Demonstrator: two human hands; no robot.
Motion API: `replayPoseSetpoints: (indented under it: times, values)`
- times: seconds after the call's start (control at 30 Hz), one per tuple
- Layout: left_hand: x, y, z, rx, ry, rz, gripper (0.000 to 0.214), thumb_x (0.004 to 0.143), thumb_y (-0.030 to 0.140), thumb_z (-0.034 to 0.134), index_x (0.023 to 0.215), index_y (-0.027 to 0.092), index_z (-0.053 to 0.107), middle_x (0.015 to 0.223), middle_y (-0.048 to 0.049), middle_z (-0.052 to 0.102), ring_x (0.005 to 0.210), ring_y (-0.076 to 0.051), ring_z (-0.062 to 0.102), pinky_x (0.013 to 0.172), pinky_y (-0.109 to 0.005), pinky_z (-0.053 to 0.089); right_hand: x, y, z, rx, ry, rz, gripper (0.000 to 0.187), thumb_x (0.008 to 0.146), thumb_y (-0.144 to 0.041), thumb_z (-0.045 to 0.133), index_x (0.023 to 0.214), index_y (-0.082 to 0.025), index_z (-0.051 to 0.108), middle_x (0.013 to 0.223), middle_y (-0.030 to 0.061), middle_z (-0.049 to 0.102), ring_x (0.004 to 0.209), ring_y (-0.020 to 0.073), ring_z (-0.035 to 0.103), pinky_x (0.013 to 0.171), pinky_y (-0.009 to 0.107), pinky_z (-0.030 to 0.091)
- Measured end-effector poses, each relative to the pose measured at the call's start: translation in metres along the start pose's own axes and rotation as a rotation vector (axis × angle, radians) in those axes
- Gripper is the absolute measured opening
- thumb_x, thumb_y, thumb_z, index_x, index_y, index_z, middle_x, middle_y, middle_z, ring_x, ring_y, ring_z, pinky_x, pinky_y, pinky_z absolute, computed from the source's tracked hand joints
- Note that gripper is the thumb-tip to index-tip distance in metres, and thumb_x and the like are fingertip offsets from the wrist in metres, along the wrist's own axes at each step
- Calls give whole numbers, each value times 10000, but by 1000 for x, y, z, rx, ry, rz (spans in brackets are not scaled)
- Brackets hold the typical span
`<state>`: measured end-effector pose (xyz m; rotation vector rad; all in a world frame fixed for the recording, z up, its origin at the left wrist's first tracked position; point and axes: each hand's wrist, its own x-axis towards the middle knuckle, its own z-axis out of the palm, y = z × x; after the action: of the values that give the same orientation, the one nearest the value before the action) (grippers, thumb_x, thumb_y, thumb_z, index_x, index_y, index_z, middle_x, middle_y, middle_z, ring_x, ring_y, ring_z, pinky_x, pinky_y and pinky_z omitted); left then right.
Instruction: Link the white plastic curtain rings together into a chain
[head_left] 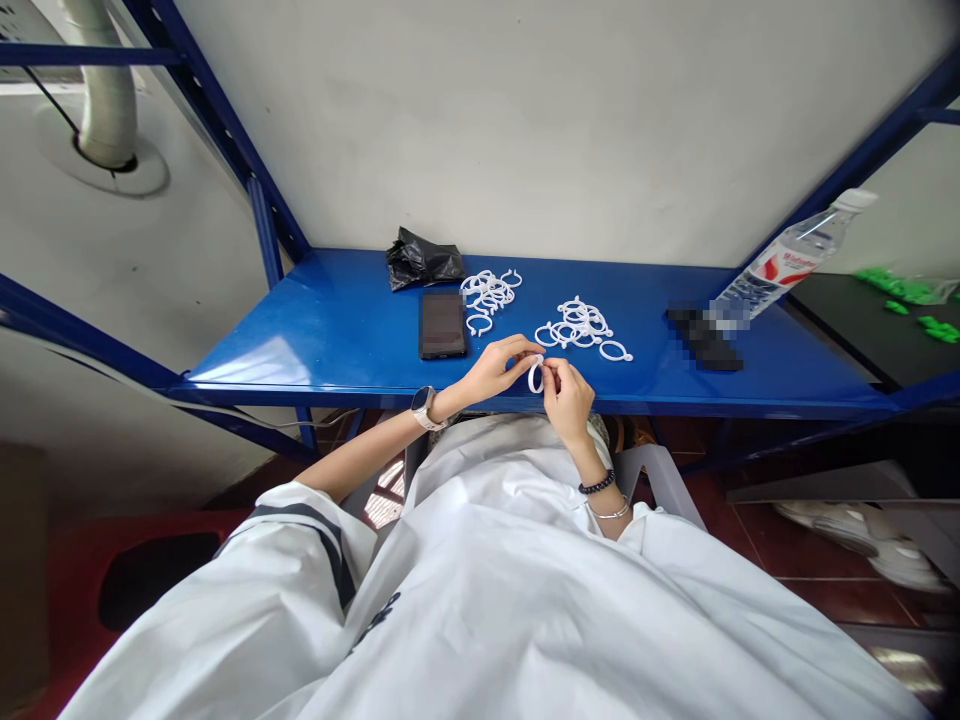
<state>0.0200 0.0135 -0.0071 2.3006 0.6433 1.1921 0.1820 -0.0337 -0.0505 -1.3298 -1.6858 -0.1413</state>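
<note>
In the head view, the left hand [496,370] and right hand [568,398] are both pinching one white plastic ring [532,379], right of the black smartphone [442,327] and nearer the wearer! One ring pile [489,293] sits just beside that phone, a second cluster [583,322] farther right. Behind the phone, a crumpled black plastic bag [424,262]; well right of it, a clear bottle [789,258], its red-and-white label [777,268] too small to read.
</note>
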Motion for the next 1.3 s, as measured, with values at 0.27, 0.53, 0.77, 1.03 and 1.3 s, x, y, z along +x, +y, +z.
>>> replayPoseSetpoints:
  times: [0.27,0.53,0.77,1.03,1.3]
  values:
    - [0,2,0,13,-32,-49,349,991,433,455,895,145,630,832,-61,664,720,-127,591,633,-240,452,0,-1,-1,-5,-24,-31,293,1009,-356,425,900,-205,651,680,35,640,662,189,589,626,287,396]
    - [0,0,0,-6,17,-78,343,986,453,457,906,152,601,831,-57,653,710,-129,587,637,-247,468,6,-9,-14,125,-153,-31,394,1015,-466,375,1184,-198,610,1030,76,688,793,191,614,768,312,481]
    - [0,-4,0,-2,24,-60,305,985,410,467,877,157,598,834,-59,653,742,-144,598,672,-265,482,3,-5,-7,-8,-160,-80,391,985,-472,452,1207,-192,613,1002,89,705,908,241,622,803,355,501]
    - [-1,-5,1,13,4,-66,275,981,396,480,890,160,588,835,-52,656,726,-135,590,651,-252,462,1,-6,-4,-92,-149,-109,401,1003,-322,404,1353,-181,537,1260,113,653,1031,259,593,867,381,495]
    - [-1,-6,1,45,8,-52,283,989,384,467,874,159,593,848,-62,654,749,-141,594,666,-260,460,-2,-5,-2,-104,-139,-116,365,979,-314,454,1299,-185,573,1151,111,697,971,272,586,831,392,487]
